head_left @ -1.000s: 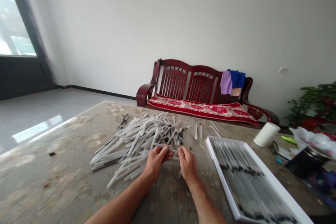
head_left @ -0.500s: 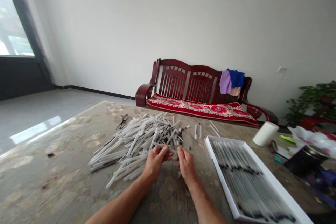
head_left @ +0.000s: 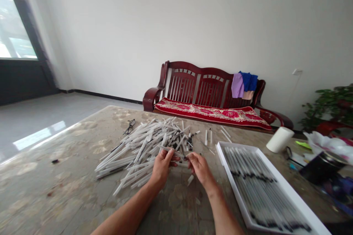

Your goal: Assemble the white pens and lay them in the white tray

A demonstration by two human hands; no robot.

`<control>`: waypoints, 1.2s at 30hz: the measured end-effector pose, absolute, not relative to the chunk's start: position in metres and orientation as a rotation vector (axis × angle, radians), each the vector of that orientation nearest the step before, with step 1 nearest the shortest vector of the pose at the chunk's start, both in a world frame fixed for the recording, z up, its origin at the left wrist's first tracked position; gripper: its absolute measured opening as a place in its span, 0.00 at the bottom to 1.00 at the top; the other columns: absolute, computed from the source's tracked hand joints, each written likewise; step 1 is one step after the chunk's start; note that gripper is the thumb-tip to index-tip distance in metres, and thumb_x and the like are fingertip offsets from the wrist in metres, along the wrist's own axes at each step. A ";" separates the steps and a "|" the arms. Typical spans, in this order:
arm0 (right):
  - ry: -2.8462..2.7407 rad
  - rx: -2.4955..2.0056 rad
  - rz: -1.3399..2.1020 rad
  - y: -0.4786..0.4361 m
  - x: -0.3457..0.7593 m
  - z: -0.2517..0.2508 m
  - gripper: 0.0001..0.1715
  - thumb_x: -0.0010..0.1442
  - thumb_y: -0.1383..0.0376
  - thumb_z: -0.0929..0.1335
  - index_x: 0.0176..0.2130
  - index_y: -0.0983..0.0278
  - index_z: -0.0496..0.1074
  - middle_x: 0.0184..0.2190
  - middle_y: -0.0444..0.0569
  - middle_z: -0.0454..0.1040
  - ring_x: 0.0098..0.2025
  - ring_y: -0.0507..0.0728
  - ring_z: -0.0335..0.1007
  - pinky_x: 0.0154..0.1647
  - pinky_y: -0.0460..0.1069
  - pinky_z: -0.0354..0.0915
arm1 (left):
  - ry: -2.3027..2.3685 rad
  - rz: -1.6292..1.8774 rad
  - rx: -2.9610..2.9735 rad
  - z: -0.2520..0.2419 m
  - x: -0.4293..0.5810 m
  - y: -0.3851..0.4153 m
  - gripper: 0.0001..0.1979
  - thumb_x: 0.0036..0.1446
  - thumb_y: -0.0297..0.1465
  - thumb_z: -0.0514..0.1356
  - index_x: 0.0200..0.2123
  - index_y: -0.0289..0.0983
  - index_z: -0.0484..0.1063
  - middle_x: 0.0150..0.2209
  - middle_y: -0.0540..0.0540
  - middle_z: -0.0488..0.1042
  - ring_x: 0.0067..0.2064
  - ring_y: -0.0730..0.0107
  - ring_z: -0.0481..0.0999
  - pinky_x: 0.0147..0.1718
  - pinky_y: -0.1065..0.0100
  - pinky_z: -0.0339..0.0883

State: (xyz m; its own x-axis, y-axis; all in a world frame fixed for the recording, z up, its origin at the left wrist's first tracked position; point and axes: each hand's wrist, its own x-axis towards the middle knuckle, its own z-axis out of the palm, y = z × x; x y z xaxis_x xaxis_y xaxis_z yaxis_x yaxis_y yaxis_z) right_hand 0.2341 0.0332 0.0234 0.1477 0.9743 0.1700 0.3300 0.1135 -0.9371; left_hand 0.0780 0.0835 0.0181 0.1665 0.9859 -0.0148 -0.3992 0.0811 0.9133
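My left hand is closed around a thin pen barrel that slants toward my right hand. My right hand is closed in a pinch at the barrel's right end, where a small dark bit shows; I cannot make out whether that is a tip or a cap. Below the right fingers a short whitish piece shows, held or lying there, I cannot tell. Just beyond my hands spreads a heap of whitish pen barrels, with small black parts at its right side.
On the right, a white box holds rows of pens with black ends. Past it are a white roll and a dark cylindrical container. Glasses lie behind the heap. A wooden bench stands beyond the table.
My right hand has turned and moved slightly right, its fingers now bent into a pinch. The whitish piece under it shows more clearly. My left hand has barely moved.
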 end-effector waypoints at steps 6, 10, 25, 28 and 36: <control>-1.689 -1.487 0.890 0.013 0.272 0.033 0.11 0.42 0.68 0.75 0.31 0.60 0.80 0.29 0.43 0.74 0.30 0.53 0.67 0.29 0.45 0.61 | 0.829 1.276 1.022 0.023 0.075 0.083 0.20 0.49 0.50 0.63 0.32 0.39 0.68 0.30 0.47 0.78 0.28 0.67 0.77 0.20 0.73 0.64; -1.737 -1.522 0.814 0.014 0.273 0.016 0.10 0.38 0.72 0.75 0.25 0.60 0.79 0.26 0.41 0.74 0.27 0.53 0.67 0.26 0.44 0.59 | 0.800 1.284 1.154 0.023 0.077 0.080 0.18 0.53 0.48 0.61 0.33 0.39 0.69 0.27 0.49 0.75 0.26 0.68 0.74 0.19 0.72 0.63; -0.888 -1.199 0.720 0.031 0.244 0.037 0.21 0.52 0.51 0.70 0.39 0.64 0.72 0.20 0.39 0.66 0.22 0.51 0.62 0.22 0.45 0.61 | 0.922 1.118 1.888 0.017 0.072 0.075 0.13 0.59 0.38 0.55 0.36 0.43 0.80 0.33 0.46 0.76 0.36 0.61 0.76 0.38 0.68 0.67; -0.875 -1.180 0.720 0.032 0.241 0.035 0.21 0.53 0.51 0.69 0.39 0.64 0.72 0.20 0.39 0.66 0.22 0.51 0.62 0.23 0.45 0.61 | 0.974 1.077 1.987 0.015 0.072 0.074 0.13 0.60 0.38 0.55 0.37 0.44 0.80 0.30 0.47 0.73 0.34 0.62 0.75 0.35 0.69 0.66; -0.954 -1.213 0.743 0.033 0.243 0.031 0.16 0.53 0.54 0.68 0.36 0.63 0.72 0.20 0.39 0.64 0.22 0.51 0.60 0.23 0.45 0.58 | 0.974 1.075 2.051 0.013 0.070 0.074 0.14 0.61 0.36 0.55 0.41 0.46 0.81 0.31 0.48 0.73 0.34 0.64 0.76 0.35 0.70 0.66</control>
